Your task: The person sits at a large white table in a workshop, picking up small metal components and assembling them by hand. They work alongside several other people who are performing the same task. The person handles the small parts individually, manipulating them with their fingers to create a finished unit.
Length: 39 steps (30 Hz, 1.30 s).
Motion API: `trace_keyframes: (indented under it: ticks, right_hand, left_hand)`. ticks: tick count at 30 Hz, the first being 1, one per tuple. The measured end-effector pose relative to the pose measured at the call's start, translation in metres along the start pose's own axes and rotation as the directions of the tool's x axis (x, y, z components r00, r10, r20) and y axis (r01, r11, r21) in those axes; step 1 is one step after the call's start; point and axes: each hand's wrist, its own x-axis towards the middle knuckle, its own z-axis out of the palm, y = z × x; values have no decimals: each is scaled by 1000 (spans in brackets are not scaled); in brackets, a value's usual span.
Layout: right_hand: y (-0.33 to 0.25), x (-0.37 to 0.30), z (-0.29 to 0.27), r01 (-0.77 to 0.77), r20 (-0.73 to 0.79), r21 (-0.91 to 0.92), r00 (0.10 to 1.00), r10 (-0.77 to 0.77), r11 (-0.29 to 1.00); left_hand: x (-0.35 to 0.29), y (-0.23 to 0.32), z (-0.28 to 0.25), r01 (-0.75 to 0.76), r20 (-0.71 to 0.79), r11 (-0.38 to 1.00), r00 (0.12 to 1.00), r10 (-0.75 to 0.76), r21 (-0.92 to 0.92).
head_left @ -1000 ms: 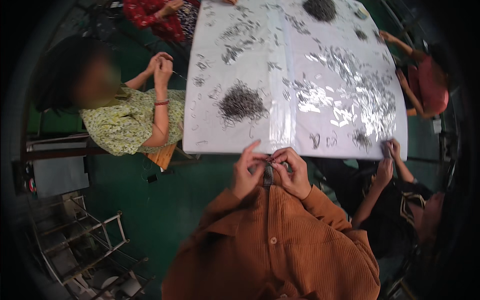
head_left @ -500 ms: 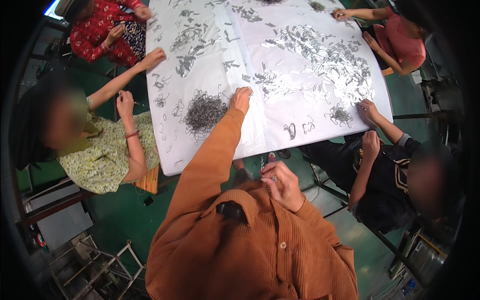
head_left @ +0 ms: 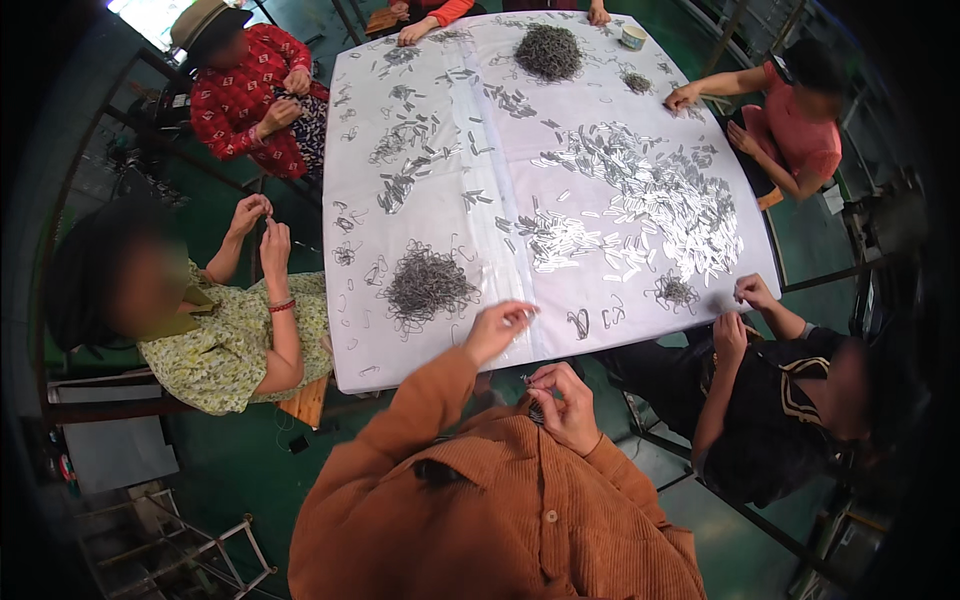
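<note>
My left hand [head_left: 500, 332] is over the near edge of the white-covered table [head_left: 400, 355], fingertips pinched together; what they hold, if anything, is too small to make out. Close to my chest, my right hand [head_left: 565, 405] pinches a small dark piece that I cannot name. Left of my left hand lies a heap of dark bent-wire pieces [head_left: 428, 287]. Some loose bent-wire loops [head_left: 579, 323] rest to its right. Beyond them, small flat silvery strips [head_left: 690, 200] spread over the right half of the table.
Several people sit around the table: one in a patterned green top [head_left: 235, 345] at left, one in black [head_left: 770, 390] at right. Another dark heap [head_left: 548, 52] and a cup [head_left: 632, 38] stand at the far side. A metal frame [head_left: 215, 555] is on the floor at lower left.
My left hand has drawn back from beside the wire heap toward my right hand. The view has tilted up, showing more of the table's far side. The left neighbour's hands have come together.
</note>
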Motion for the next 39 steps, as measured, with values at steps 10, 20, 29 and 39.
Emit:
trace_keyframes:
  ticks: [10,20,29,39]
  right_hand:
    - [-2,13,9,112,95,-40,990,-108,993]
    - [7,13,11,176,244,2,954,-171,984]
    - [1,11,13,257,325,35,911,-254,966]
    - [8,6,19,281,433,-44,870,-235,959]
  left_hand:
    - [-114,88,6,-73,-189,947,982,13,-313]
    - [-137,78,27,-89,-398,932,915,-63,-351]
    - [-155,77,37,-168,-498,888,864,-77,-429]
    - [-176,83,44,-190,-616,982,772,156,11]
